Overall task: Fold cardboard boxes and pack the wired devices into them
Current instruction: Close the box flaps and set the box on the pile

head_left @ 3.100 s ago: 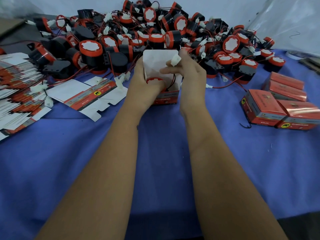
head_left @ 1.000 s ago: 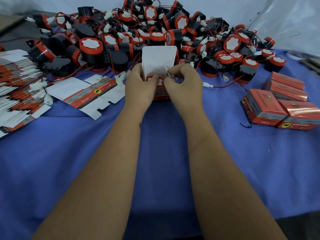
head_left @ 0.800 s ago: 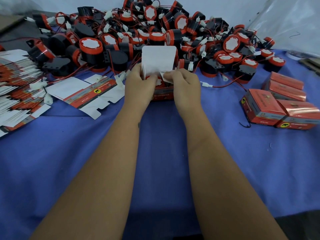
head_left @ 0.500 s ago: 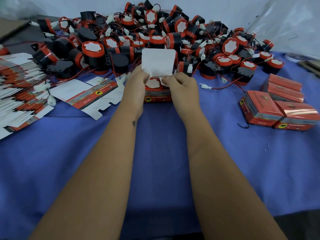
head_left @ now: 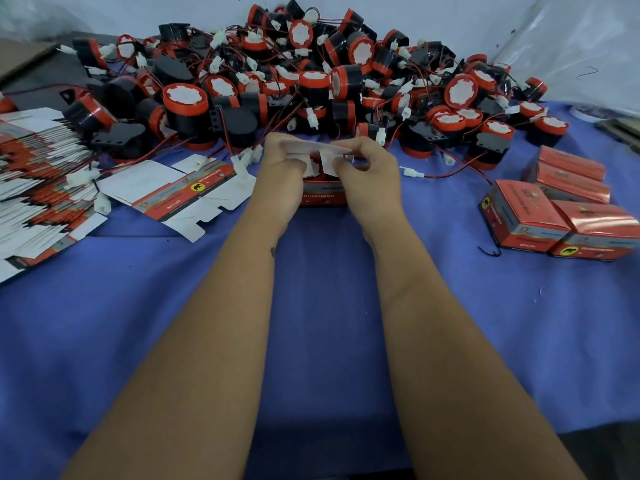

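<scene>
Red box (head_left: 323, 197) sits mid-tabletop, just in front of the device pile, top still open. Its white lid flap (head_left: 313, 146) is bent down nearly flat over the opening; a small white side flap (head_left: 327, 163) is folded inward beneath it. Contents mostly hidden by hands and flaps, cannot tell what is inside. Left hand (head_left: 282, 171) grips the box's left side, fingers curled up over the lid flap. Right hand (head_left: 370, 164) has fingers curled, thumb and fingertips pinching the lid flap's right end.

Behind the box, along the far edge, a big heap of wired devices (head_left: 311, 84): black bodies, red rims, white faces, red-black leads with white connectors. One loose connector (head_left: 412, 173) lies just right of the right hand.

Left of the box, an unfolded flat carton (head_left: 180, 188) lies white side up. At the left edge, a fanned stack of flat cartons (head_left: 38, 188). Near the right edge, closed red boxes (head_left: 561, 209) clustered, touching each other.

Surface is a blue cloth (head_left: 329, 323) over the tabletop. White wall (head_left: 138, 12) behind; clear plastic sheet (head_left: 581, 39) at far right corner.
</scene>
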`<state>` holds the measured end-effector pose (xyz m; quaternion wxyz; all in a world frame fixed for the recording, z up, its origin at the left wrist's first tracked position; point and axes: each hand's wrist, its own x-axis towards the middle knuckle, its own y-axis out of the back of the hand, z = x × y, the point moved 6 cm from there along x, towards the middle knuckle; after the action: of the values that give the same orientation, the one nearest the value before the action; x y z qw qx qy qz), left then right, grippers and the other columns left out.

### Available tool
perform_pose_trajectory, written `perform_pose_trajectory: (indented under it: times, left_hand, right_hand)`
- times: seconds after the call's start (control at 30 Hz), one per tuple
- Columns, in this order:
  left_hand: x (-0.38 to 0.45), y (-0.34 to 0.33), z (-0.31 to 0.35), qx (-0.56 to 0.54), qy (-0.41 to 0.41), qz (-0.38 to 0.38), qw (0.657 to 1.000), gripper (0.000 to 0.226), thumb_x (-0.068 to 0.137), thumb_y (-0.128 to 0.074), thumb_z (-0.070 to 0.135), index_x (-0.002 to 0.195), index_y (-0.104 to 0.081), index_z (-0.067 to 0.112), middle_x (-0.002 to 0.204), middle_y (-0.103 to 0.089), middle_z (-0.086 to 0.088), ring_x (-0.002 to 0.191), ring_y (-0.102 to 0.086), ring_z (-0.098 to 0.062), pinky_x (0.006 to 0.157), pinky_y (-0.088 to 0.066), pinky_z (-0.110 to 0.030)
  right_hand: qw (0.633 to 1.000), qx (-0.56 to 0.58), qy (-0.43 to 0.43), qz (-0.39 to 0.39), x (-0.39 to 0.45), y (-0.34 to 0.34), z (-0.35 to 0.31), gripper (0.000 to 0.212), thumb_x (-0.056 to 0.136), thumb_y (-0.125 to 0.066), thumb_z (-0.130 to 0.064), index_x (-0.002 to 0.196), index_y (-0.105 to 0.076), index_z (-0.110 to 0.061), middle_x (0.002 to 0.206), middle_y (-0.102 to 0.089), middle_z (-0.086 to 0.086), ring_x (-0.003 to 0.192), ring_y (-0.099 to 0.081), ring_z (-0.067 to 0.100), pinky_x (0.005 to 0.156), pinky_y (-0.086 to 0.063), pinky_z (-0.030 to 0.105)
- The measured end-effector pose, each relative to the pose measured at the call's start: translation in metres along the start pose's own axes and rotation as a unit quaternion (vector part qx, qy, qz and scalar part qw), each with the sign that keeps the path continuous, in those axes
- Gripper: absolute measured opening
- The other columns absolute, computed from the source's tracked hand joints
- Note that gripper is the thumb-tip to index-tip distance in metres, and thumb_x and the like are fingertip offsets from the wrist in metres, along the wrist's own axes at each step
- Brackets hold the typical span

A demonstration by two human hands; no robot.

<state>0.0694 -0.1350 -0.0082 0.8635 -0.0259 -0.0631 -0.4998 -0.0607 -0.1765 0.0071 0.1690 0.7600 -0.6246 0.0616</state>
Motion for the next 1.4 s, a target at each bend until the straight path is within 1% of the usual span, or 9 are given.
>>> perform_pose_trajectory:
  times: [0.2, 0.33, 0.5, 0.67, 0.83, 1.03, 1.13, 1.23, 1.4]
  left_hand:
    - [-0.003, 0.007, 0.005, -0.004, -0.015, 0.057, 0.998, 0.027, 0.088, -0.053, -0.002, 0.080, -0.056, 0.024, 0.098, -0.058, 0.000, 0.093, -0.056, -0.017, 0.076, -0.048, -0.030]
    - [-0.009, 0.017, 0.018, 0.195, -0.115, 0.152, 0.962, 0.014, 0.082, -0.070, 0.019, 0.089, -0.060, 0.026, 0.105, -0.045, 0.005, 0.096, -0.048, -0.008, 0.070, -0.035, -0.012]
    - [-0.007, 0.018, 0.015, 0.200, -0.110, 0.129, 0.965, 0.009, 0.087, -0.066, 0.027, 0.095, -0.062, 0.028, 0.107, -0.062, 0.003, 0.084, -0.054, -0.006, 0.068, -0.042, -0.018]
    - [-0.006, 0.020, 0.015, 0.148, -0.108, 0.116, 0.976, 0.018, 0.092, -0.061, 0.017, 0.105, -0.067, 0.027, 0.113, -0.064, -0.001, 0.090, -0.060, -0.009, 0.077, -0.053, -0.026]
    - [0.010, 0.018, 0.002, -0.068, 0.061, 0.108, 0.990, 0.027, 0.094, -0.048, 0.001, 0.095, -0.070, 0.017, 0.093, -0.066, 0.005, 0.091, -0.066, -0.009, 0.064, -0.053, -0.016]
    - [-0.002, -0.004, 0.010, 0.204, -0.119, -0.019, 0.971, 0.038, 0.103, -0.042, 0.005, 0.137, -0.057, 0.011, 0.160, -0.029, -0.001, 0.144, -0.028, -0.012, 0.097, -0.024, 0.004]
    - [-0.001, -0.005, 0.009, 0.199, -0.109, -0.035, 0.973, 0.040, 0.105, -0.038, 0.007, 0.142, -0.051, 0.013, 0.160, -0.030, 0.000, 0.146, -0.025, -0.013, 0.113, -0.025, -0.013]
    - [-0.001, -0.006, 0.008, 0.216, -0.107, -0.045, 0.969, 0.042, 0.102, -0.041, 0.007, 0.143, -0.051, 0.013, 0.153, -0.039, 0.002, 0.137, -0.036, -0.010, 0.099, -0.029, -0.006]
    - [0.000, -0.006, 0.013, 0.310, -0.136, -0.044, 0.940, 0.045, 0.099, -0.049, 0.011, 0.144, -0.049, 0.013, 0.150, -0.042, -0.002, 0.139, -0.033, -0.019, 0.115, -0.027, -0.029]
  right_hand:
    - [1.000, 0.003, -0.014, 0.014, 0.004, 0.001, 0.005, 0.024, 0.088, -0.057, 0.005, 0.087, -0.071, -0.015, 0.085, -0.065, -0.010, 0.080, -0.059, 0.003, 0.070, -0.054, 0.019]
    - [0.996, 0.051, -0.067, 0.041, 0.004, 0.007, 0.008, 0.041, 0.087, -0.042, 0.008, 0.082, -0.075, -0.018, 0.091, -0.072, 0.000, 0.086, -0.065, 0.015, 0.066, -0.057, 0.025]
    - [0.988, 0.125, -0.087, 0.018, -0.002, 0.005, 0.006, 0.031, 0.099, -0.050, -0.029, 0.082, -0.074, -0.020, 0.085, -0.071, -0.004, 0.083, -0.066, 0.013, 0.071, -0.055, 0.028]
    - [0.997, 0.067, -0.039, 0.015, -0.004, 0.004, 0.004, 0.017, 0.094, -0.057, -0.020, 0.081, -0.064, -0.011, 0.084, -0.060, -0.002, 0.080, -0.054, 0.015, 0.072, -0.048, 0.033]
    - [0.996, 0.050, -0.073, 0.024, -0.002, 0.005, 0.010, 0.018, 0.091, -0.055, -0.008, 0.102, -0.066, -0.017, 0.095, -0.058, -0.010, 0.085, -0.058, 0.005, 0.058, -0.048, 0.010]
    - [0.997, 0.011, -0.070, 0.010, -0.001, 0.004, 0.011, 0.031, 0.091, -0.054, -0.006, 0.116, -0.065, -0.020, 0.118, -0.059, 0.001, 0.099, -0.058, 0.011, 0.074, -0.051, 0.014]
    - [0.999, -0.001, -0.048, -0.005, -0.001, 0.002, 0.007, 0.035, 0.088, -0.057, -0.004, 0.120, -0.064, -0.016, 0.127, -0.055, -0.002, 0.112, -0.055, 0.013, 0.093, -0.051, 0.027]
    - [0.999, -0.016, -0.040, -0.015, -0.001, 0.002, 0.006, 0.038, 0.087, -0.058, -0.004, 0.124, -0.064, -0.014, 0.133, -0.052, -0.002, 0.117, -0.053, 0.014, 0.100, -0.049, 0.033]
    - [0.999, -0.020, -0.037, -0.024, 0.003, 0.001, 0.009, 0.043, 0.088, -0.057, -0.005, 0.131, -0.061, -0.013, 0.145, -0.045, -0.004, 0.119, -0.047, 0.008, 0.088, -0.047, 0.013]
